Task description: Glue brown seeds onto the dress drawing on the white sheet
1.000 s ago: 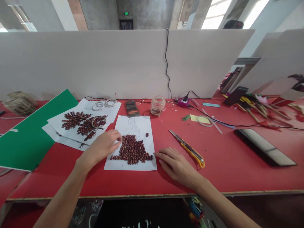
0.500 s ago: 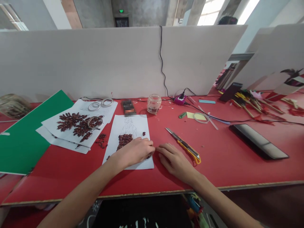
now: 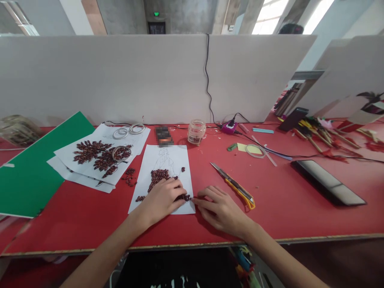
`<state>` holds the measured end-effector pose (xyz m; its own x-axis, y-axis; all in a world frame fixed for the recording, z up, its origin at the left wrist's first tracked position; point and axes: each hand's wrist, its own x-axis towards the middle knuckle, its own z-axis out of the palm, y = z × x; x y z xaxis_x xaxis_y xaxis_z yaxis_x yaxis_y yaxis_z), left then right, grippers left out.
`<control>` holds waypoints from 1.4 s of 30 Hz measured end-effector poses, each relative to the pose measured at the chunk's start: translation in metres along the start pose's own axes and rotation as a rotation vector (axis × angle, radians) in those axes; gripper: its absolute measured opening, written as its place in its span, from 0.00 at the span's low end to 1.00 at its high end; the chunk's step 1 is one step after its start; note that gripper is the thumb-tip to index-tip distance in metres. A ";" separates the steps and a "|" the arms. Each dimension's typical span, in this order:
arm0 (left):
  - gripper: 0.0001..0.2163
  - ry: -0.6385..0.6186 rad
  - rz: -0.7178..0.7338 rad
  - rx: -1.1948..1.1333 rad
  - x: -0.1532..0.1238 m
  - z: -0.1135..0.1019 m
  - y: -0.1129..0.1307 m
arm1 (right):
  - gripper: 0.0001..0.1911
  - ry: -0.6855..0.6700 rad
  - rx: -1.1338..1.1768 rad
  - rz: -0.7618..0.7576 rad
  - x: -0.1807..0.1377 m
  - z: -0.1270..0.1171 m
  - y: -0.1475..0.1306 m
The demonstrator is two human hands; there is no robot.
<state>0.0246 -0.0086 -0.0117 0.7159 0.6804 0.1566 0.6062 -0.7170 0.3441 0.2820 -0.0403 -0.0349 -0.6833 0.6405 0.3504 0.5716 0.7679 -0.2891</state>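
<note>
A white sheet (image 3: 180, 154) with a line drawing lies on the red table (image 3: 285, 208). Dark red beans (image 3: 159, 175) cover the drawing's lower part. My left hand (image 3: 163, 198) lies flat on the beans with fingers stretched out, hiding most of them. My right hand (image 3: 222, 210) rests on the table just right of the sheet, fingers extended and apart, its fingertips at the sheet's lower right corner near a few beans (image 3: 186, 197). A small loose heap of beans (image 3: 129, 177) sits on the table left of the sheet.
A yellow utility knife (image 3: 235, 186) lies right of my right hand. Left are bean-covered sheets (image 3: 96, 154), tape rings (image 3: 129, 130) and a green board (image 3: 33, 172). A glass jar (image 3: 196, 132), cables, a tape ring (image 3: 255, 151) and a dark flat device (image 3: 327, 182) lie behind and right.
My left hand moved from the sheet's left edge onto the beans and now lies flat over them. A small bean heap appeared left of the sheet. My right hand barely shifted.
</note>
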 end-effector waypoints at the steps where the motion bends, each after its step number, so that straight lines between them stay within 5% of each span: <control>1: 0.06 0.014 -0.002 -0.004 0.000 0.003 0.000 | 0.16 -0.010 -0.005 -0.002 0.000 0.000 0.000; 15: 0.05 0.047 -0.051 -0.048 0.000 0.008 0.007 | 0.17 -0.058 0.032 0.013 0.003 -0.001 -0.001; 27: 0.05 0.080 -0.231 -0.031 0.008 0.020 0.027 | 0.17 -0.054 -0.073 -0.018 0.003 0.001 -0.002; 32: 0.06 0.067 -0.174 -0.088 0.001 0.012 0.025 | 0.16 -0.083 -0.089 -0.014 0.004 -0.001 -0.003; 42: 0.10 0.486 -0.431 -0.129 -0.060 -0.022 -0.030 | 0.20 -0.156 -0.069 0.014 0.009 -0.009 -0.010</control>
<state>-0.0447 -0.0246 -0.0108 0.1624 0.9147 0.3700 0.7356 -0.3621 0.5726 0.2743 -0.0421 -0.0204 -0.7346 0.6476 0.2023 0.6074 0.7606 -0.2292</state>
